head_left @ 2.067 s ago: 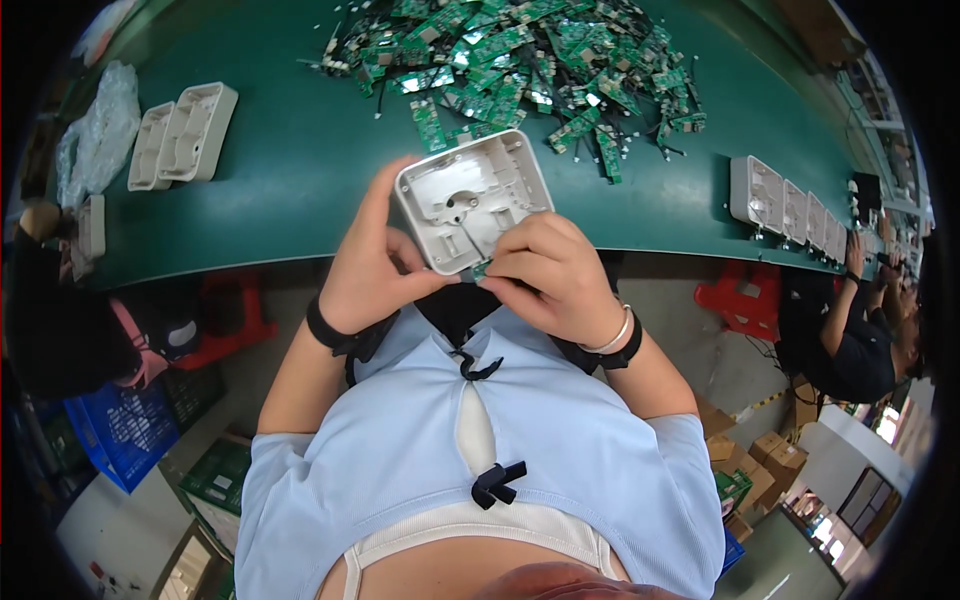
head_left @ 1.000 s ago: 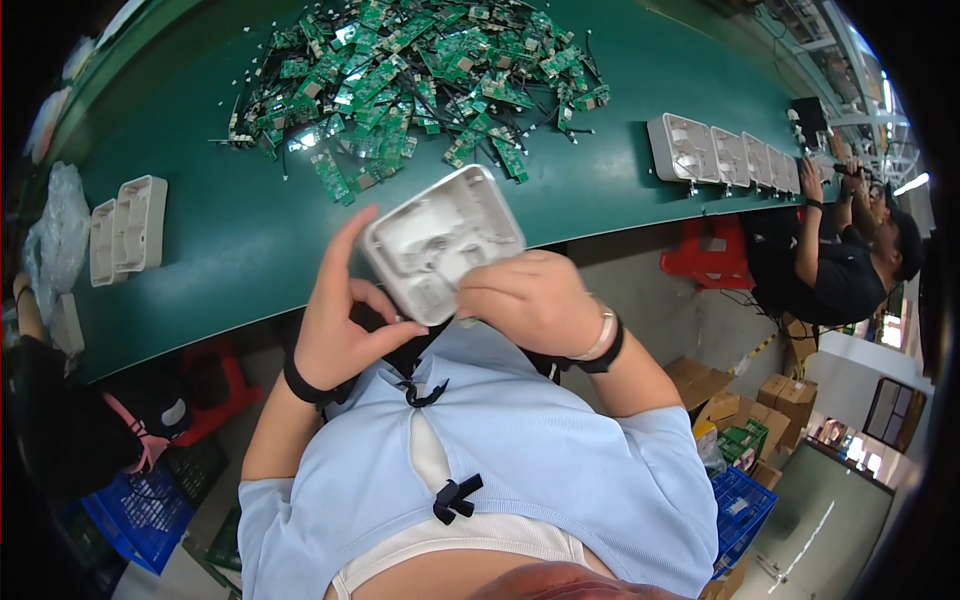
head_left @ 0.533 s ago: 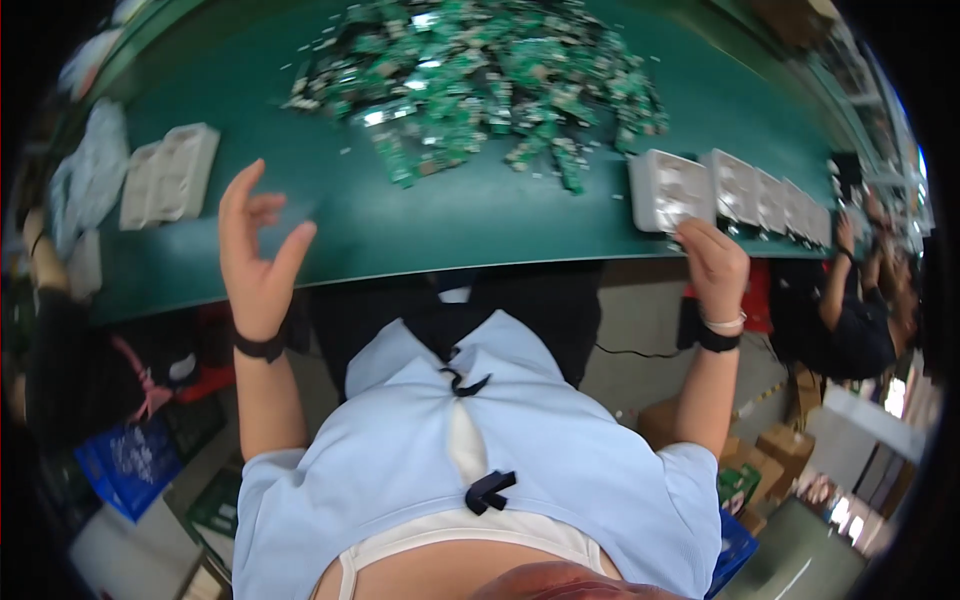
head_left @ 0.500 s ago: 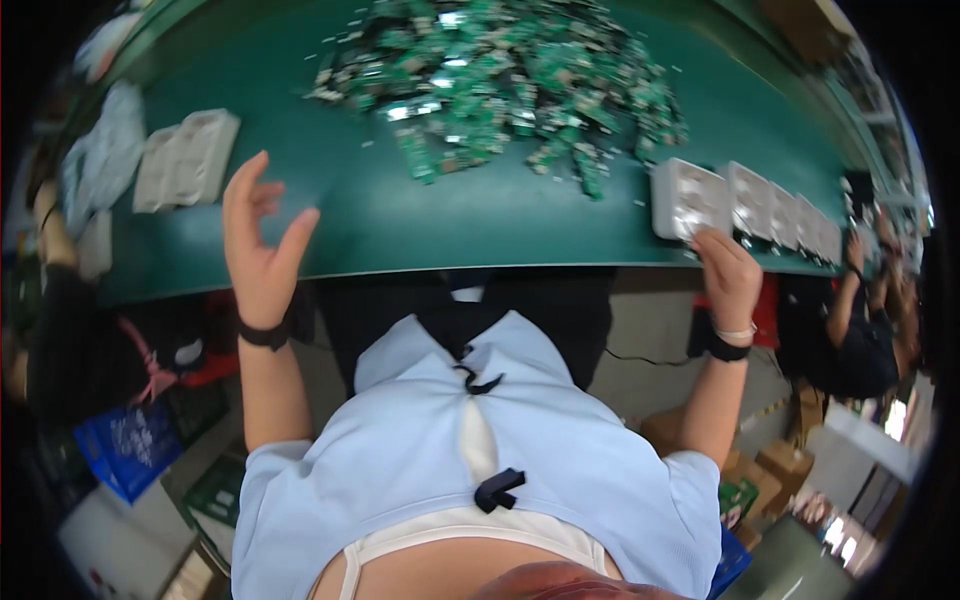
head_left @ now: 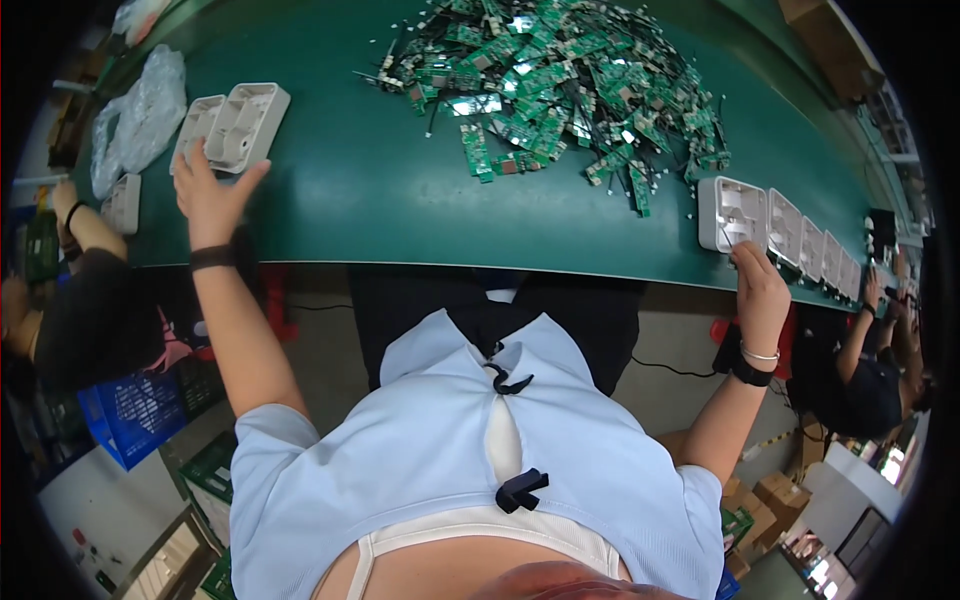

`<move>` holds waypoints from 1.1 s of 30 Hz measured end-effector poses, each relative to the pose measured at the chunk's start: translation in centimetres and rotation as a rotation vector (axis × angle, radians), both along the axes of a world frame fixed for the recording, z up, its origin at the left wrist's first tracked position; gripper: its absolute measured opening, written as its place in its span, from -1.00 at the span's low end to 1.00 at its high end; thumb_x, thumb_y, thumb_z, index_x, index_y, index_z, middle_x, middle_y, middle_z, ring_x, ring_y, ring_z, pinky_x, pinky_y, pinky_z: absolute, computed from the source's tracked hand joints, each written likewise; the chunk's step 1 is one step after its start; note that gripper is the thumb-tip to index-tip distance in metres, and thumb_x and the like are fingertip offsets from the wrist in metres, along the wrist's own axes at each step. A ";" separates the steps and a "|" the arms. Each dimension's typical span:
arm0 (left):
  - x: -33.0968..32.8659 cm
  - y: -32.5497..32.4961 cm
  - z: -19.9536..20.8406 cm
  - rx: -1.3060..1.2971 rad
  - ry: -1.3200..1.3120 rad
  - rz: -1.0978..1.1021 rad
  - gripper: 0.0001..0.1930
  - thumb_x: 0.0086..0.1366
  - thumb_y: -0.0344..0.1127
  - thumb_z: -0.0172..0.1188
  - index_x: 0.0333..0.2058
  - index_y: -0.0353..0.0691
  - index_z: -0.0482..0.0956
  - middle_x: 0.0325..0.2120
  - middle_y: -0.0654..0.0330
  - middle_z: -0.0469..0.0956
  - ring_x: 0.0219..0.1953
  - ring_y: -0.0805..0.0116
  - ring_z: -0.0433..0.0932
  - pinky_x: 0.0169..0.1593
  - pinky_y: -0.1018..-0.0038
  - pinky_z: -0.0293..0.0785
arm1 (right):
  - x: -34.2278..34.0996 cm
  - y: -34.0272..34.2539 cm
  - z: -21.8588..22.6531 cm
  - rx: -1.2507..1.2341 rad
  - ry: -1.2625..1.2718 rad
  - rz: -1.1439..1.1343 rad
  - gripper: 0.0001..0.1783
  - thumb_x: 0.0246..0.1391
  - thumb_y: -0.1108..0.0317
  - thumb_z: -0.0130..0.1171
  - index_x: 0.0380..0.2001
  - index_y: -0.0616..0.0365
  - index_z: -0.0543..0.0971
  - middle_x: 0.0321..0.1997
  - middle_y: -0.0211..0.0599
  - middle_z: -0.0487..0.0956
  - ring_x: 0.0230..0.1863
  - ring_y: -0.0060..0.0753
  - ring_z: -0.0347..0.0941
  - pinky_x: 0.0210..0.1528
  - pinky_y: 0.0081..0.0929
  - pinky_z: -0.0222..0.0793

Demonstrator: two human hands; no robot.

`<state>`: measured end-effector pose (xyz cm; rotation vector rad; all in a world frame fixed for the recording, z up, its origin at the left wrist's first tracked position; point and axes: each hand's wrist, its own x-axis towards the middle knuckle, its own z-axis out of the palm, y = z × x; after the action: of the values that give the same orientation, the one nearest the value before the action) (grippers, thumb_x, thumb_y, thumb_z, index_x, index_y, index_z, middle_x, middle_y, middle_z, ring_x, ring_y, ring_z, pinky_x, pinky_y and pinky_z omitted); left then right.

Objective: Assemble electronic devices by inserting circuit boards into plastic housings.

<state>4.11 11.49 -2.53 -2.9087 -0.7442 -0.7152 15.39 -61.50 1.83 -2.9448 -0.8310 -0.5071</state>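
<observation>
My left hand [head_left: 212,200] is open, fingers spread, over the near side of two white plastic housings [head_left: 258,118] standing together at the left. Its fingertips overlap the left housing; whether they touch it I cannot tell. At the right, my right hand [head_left: 763,295] has its fingertips pinched together at the front edge of a white compartmented housing [head_left: 736,205]. What sits between those fingers is too small to make out. That housing is the nearest in a row of several similar white housings [head_left: 786,225] running off to the right.
A big heap of green circuit boards [head_left: 540,90] with dark wires covers the back middle of the green table [head_left: 420,215]. A clear plastic bag [head_left: 145,115] and another white housing [head_left: 122,205] lie far left. Other people's arms [head_left: 95,222] reach in at both sides.
My left hand has moved left and forward to the white housings. My right hand stays pinched at the front edge of its housing. The whole view has shifted somewhat.
</observation>
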 end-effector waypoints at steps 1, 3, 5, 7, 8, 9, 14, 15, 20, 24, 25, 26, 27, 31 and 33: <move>0.3 0.7 0.0 -0.016 0.083 0.037 0.11 0.04 0.27 0.57 0.44 -0.17 0.29 0.41 -0.25 0.28 0.46 -0.24 0.24 0.46 -0.05 0.17 | -0.4 0.7 0.3 -0.010 0.012 -0.025 -0.82 0.21 0.48 0.35 -0.11 0.15 0.71 -0.04 -0.29 0.74 -0.19 -0.07 0.68 -0.18 -0.35 0.56; 0.8 0.8 0.3 -0.037 0.169 0.065 0.10 0.04 0.26 0.57 0.45 -0.16 0.29 0.41 -0.22 0.31 0.46 -0.21 0.25 0.46 -0.04 0.18 | -1.1 2.4 0.8 -0.026 0.025 -0.057 -0.80 0.22 0.49 0.34 -0.08 0.17 0.70 -0.03 -0.26 0.74 -0.17 -0.05 0.68 -0.16 -0.34 0.56; 1.6 0.2 1.0 -0.132 0.194 0.045 0.07 0.05 0.27 0.56 0.42 -0.17 0.35 0.37 -0.22 0.36 0.43 -0.21 0.30 0.44 -0.03 0.22 | -1.1 4.8 1.2 0.158 0.000 -0.050 -0.79 0.23 0.49 0.33 -0.06 0.19 0.69 -0.02 -0.21 0.72 -0.16 -0.05 0.68 -0.16 -0.34 0.56; 1.4 -0.6 1.1 -0.175 0.199 0.034 0.05 0.05 0.27 0.55 0.40 -0.17 0.38 0.35 -0.22 0.39 0.42 -0.21 0.32 0.43 -0.03 0.24 | -1.1 7.4 1.4 0.255 -0.021 -0.046 -0.79 0.24 0.49 0.33 -0.06 0.20 0.69 -0.02 -0.18 0.72 -0.15 -0.05 0.67 -0.16 -0.34 0.56; 1.2 -1.2 1.2 -0.197 0.194 0.022 0.02 0.05 0.27 0.55 0.38 -0.18 0.41 0.35 -0.26 0.39 0.41 -0.22 0.33 0.42 -0.04 0.24 | -1.0 8.8 1.8 0.320 0.026 0.017 -0.79 0.24 0.49 0.32 -0.06 0.22 0.69 -0.03 -0.16 0.71 -0.15 -0.05 0.67 -0.16 -0.34 0.56; 0.8 -1.9 1.3 -0.217 0.190 0.012 -0.01 0.05 0.27 0.54 0.35 -0.19 0.45 0.34 -0.29 0.38 0.40 -0.23 0.35 0.42 -0.04 0.25 | -0.8 10.3 2.0 0.386 0.075 0.081 -0.80 0.25 0.49 0.32 -0.07 0.23 0.69 -0.04 -0.13 0.70 -0.15 -0.04 0.67 -0.15 -0.33 0.56; -3.0 -6.8 0.5 -0.192 0.019 -0.105 -0.14 0.06 0.14 0.58 0.23 -0.28 0.55 0.32 -0.32 0.39 0.36 -0.27 0.39 0.39 -0.06 0.26 | 1.7 16.7 1.4 0.416 0.068 0.194 -0.79 0.25 0.48 0.33 -0.06 0.21 0.70 -0.06 -0.15 0.69 -0.17 -0.02 0.64 -0.15 -0.32 0.56; -3.7 -8.5 0.9 -0.191 0.017 -0.103 -0.14 0.06 0.14 0.58 0.23 -0.28 0.55 0.32 -0.32 0.39 0.36 -0.27 0.39 0.39 -0.06 0.26 | 2.3 17.5 1.0 0.392 0.048 0.191 -0.79 0.24 0.47 0.33 -0.06 0.21 0.70 -0.06 -0.15 0.69 -0.18 0.00 0.64 -0.15 -0.33 0.57; -6.0 -17.5 2.4 -0.253 0.002 -0.329 -0.15 0.03 0.00 0.63 0.21 -0.31 0.50 0.35 -0.29 0.32 0.36 -0.32 0.31 0.39 -0.07 0.21 | 5.2 17.8 -1.8 0.182 0.196 0.136 -0.80 0.28 0.42 0.32 -0.07 0.24 0.70 -0.09 -0.20 0.71 -0.19 -0.13 0.66 -0.19 -0.39 0.56; -7.4 -21.4 2.2 -0.327 0.049 -0.376 -0.18 0.02 -0.03 0.63 0.20 -0.27 0.49 0.37 -0.24 0.27 0.36 -0.30 0.27 0.37 -0.09 0.15 | 4.9 18.7 -0.7 0.628 0.770 0.147 -0.83 0.36 0.39 0.26 -0.08 0.22 0.68 -0.11 -0.27 0.69 -0.23 -0.33 0.66 -0.26 -0.47 0.53; -7.5 -22.0 2.1 -0.326 0.049 -0.371 -0.18 0.02 -0.03 0.63 0.20 -0.27 0.49 0.37 -0.24 0.27 0.36 -0.30 0.27 0.37 -0.09 0.15 | 4.7 18.9 -0.8 0.628 0.772 0.152 -0.83 0.36 0.39 0.26 -0.08 0.22 0.68 -0.11 -0.27 0.69 -0.23 -0.33 0.66 -0.26 -0.47 0.53; -7.4 -22.5 1.9 -0.317 0.043 -0.377 -0.19 0.02 -0.04 0.62 0.19 -0.26 0.49 0.37 -0.23 0.27 0.36 -0.30 0.27 0.37 -0.10 0.14 | 4.4 19.1 -0.9 0.959 1.011 0.199 -0.84 0.38 0.39 0.23 -0.08 0.21 0.67 -0.11 -0.29 0.68 -0.22 -0.40 0.64 -0.26 -0.49 0.51; -7.3 -22.9 1.8 -0.308 0.037 -0.384 -0.21 0.01 -0.06 0.62 0.17 -0.25 0.50 0.37 -0.22 0.26 0.35 -0.29 0.27 0.36 -0.10 0.12 | 4.1 19.3 -1.0 1.294 1.244 0.244 -0.85 0.40 0.40 0.21 -0.07 0.19 0.66 -0.11 -0.31 0.67 -0.22 -0.46 0.63 -0.27 -0.51 0.50; -6.9 -23.7 1.6 -0.296 0.028 -0.390 -0.24 -0.02 -0.10 0.62 0.14 -0.23 0.51 0.38 -0.22 0.25 0.36 -0.28 0.26 0.35 -0.10 0.10 | 2.4 20.0 -1.9 1.847 1.584 0.372 -0.87 0.42 0.41 0.17 -0.08 0.17 0.63 -0.10 -0.32 0.64 -0.20 -0.51 0.60 -0.25 -0.54 0.48; -6.6 -24.0 1.7 -0.295 0.027 -0.393 -0.25 -0.03 -0.11 0.61 0.13 -0.22 0.52 0.38 -0.23 0.24 0.37 -0.28 0.25 0.35 -0.10 0.10 | 1.5 20.4 -2.6 2.061 1.691 0.463 -0.88 0.42 0.42 0.17 -0.08 0.17 0.62 -0.09 -0.32 0.63 -0.18 -0.49 0.59 -0.22 -0.54 0.48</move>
<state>-2.44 -12.48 -0.86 -3.3763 -0.2934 -0.6354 16.93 -41.06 -0.78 -0.5080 -0.1710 0.7198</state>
